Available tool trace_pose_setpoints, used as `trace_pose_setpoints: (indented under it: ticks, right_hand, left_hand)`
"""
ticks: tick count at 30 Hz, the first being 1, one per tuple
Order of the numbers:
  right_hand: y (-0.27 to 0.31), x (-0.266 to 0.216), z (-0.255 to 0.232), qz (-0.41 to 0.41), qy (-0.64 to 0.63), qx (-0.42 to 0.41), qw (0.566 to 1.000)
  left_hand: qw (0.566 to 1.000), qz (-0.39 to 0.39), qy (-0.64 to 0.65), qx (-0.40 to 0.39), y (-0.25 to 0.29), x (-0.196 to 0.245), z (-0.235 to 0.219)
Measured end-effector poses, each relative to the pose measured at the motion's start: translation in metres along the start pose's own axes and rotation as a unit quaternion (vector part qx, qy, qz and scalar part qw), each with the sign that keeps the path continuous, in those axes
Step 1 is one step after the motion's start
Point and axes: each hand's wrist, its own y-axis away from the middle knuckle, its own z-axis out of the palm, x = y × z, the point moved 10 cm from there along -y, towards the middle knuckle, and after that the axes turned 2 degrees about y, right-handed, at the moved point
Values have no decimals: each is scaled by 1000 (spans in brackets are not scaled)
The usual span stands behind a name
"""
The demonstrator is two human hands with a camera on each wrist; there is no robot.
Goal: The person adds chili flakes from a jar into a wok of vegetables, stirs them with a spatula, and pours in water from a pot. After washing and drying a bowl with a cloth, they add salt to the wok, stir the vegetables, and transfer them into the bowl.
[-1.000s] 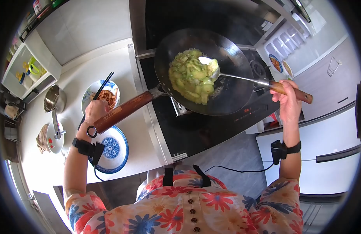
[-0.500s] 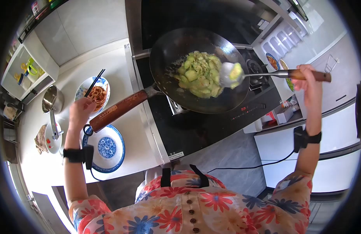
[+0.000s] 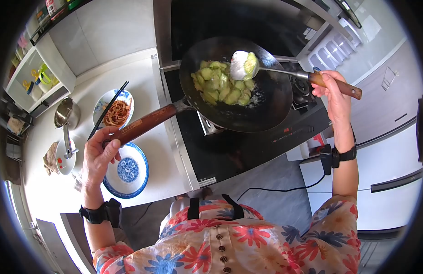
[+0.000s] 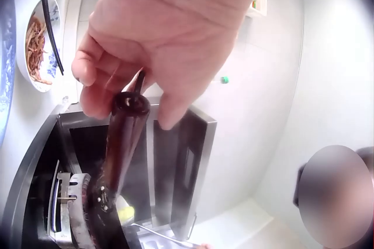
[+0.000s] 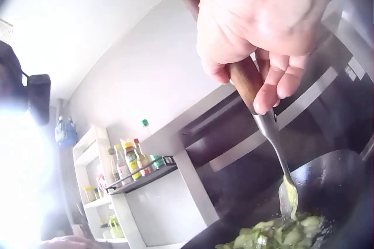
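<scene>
My right hand (image 3: 337, 98) grips the wooden handle of a wok spatula (image 3: 277, 71). Its metal blade carries a pale green slice over the wok (image 3: 266, 112), where sliced green vegetables (image 3: 225, 86) lie; the right wrist view shows the blade low at the food. My left hand (image 3: 97, 155) is around the end of the wok's long wooden handle (image 3: 147, 124). In the left wrist view the thumb (image 4: 172, 109) and fingers stand spread on either side of that handle end, the thumb apart from it.
Left of the stove, black chopsticks (image 3: 107, 112) lie across a bowl of brown shredded food (image 3: 117, 114). A blue-rimmed bowl (image 3: 145, 170) sits below the wok handle. Further left are a metal pot (image 3: 70, 116) and a small white dish (image 3: 65, 160). The black stove (image 3: 229, 153) is under the wok.
My left hand has let go of the chopsticks and come to the wok handle's end. My right hand swung the spatula out right, then back left over the food.
</scene>
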Motion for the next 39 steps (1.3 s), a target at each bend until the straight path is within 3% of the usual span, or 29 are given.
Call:
trace_pose_setpoints:
  ticks: [3,6,8,12,16,20,24,27,30,33,35,36,39]
  right_hand:
    - [-3,19,8,-11,24,29,999]
    - [7,58,26,64,-85,10,994]
    - [17,54,27,73,-109,0,991]
    - [36,3,12,26,-106,0,994]
    - [62,31,9,88,-125,-6,988]
    - [85,68,-35,144,-113,100,978]
    - [71,65,-16,145,-110,50,982]
    - [40,24,-42,105,-27,79,991]
    - [2,-21,-68,72,99,55,991]
    - [-28,-23,-70,113,161,-7,980]
    - [-26,8,-60,180,104,13,978]
    - [-20,32,-47,185,32,-17,982]
    - [23,122,-4,263,-195,28,944]
  left_hand:
    - [1000,15,-25,2,2,2,2]
    - [1000,10,-8,9,4,2,4]
    - [1000,13,-5,20,5,3,4]
    - [999,13,-10,29,6,3,5]
    - [999,16,-11,36,6,2,6]
    - [999,19,-7,43,8,1,4]
    - [999,24,-12,42,7,2,5]
    - [999,21,5,41,8,-1,4]
    - [998,24,-14,48,8,-1,4]
    - [998,31,4,50,8,0,4]
    - [998,35,6,54,9,2,5]
    - [998,36,10,55,9,3,4]
    - [997,31,-19,63,8,4,2]
